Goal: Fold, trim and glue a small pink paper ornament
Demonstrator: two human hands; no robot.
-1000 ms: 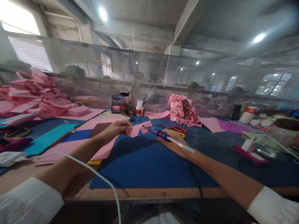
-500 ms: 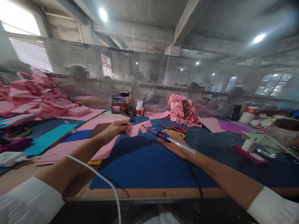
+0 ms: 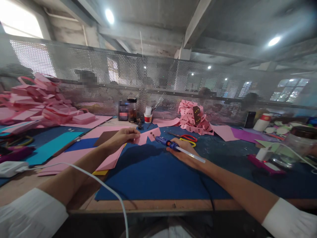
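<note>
My left hand (image 3: 128,136) pinches one end of a small notched pink paper piece (image 3: 142,139), held above the blue mat (image 3: 158,178). A dark spot shows near the far end of that piece. In my right hand (image 3: 184,151) is a blue hot glue gun (image 3: 166,142), fingers closed round its body. Its nozzle points left and sits at the dark spot; whether it touches the paper, I cannot tell. A clear glue stick (image 3: 192,154) sticks out of the gun's rear. Just behind the gun lie scissors (image 3: 188,138) with red and yellow handles.
Pink paper strips (image 3: 39,99) are heaped at the left. Pink dotted pieces (image 3: 194,117) form a pile at the back. A white cable (image 3: 109,191) crosses near my left forearm. At the right stand a glass jar (image 3: 294,145) and a magenta power strip (image 3: 266,164). A perforated metal screen (image 3: 158,76) stands behind.
The glue gun has shifted very slightly, its rear end a little to the left. My left hand and the pink piece stay in the same place.
</note>
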